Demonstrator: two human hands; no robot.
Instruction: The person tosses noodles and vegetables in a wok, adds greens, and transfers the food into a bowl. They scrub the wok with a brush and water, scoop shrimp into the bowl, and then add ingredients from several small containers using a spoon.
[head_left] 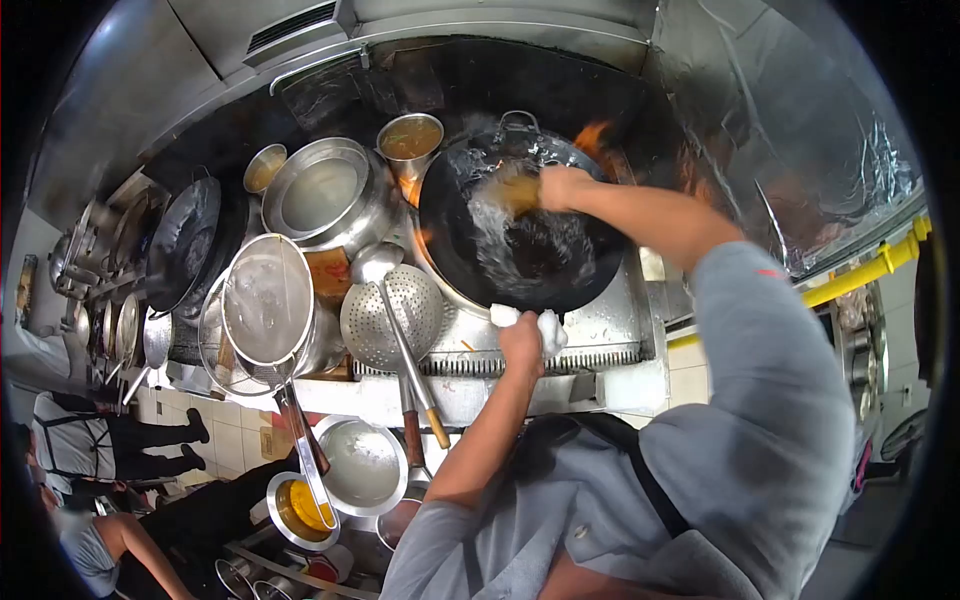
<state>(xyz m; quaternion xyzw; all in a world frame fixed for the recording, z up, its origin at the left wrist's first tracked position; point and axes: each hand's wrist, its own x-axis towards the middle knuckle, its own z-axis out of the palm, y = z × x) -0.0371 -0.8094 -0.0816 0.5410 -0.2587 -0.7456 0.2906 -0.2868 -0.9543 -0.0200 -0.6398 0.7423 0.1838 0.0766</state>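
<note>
A large black wok sits on the burner with swirling water inside. My right hand is closed around a tan wok brush, whose head is blurred over the water. My left hand grips a folded white cloth at the wok's near rim. The cloth hides the part of the rim beneath it. Orange flames show at the wok's far right edge, and more glow along its left side.
Left of the wok are a perforated skimmer, a metal ladle, a mesh strainer and a big steel pot. A steel container of brown liquid stands behind. Co-workers are at the lower left. A yellow pipe runs at right.
</note>
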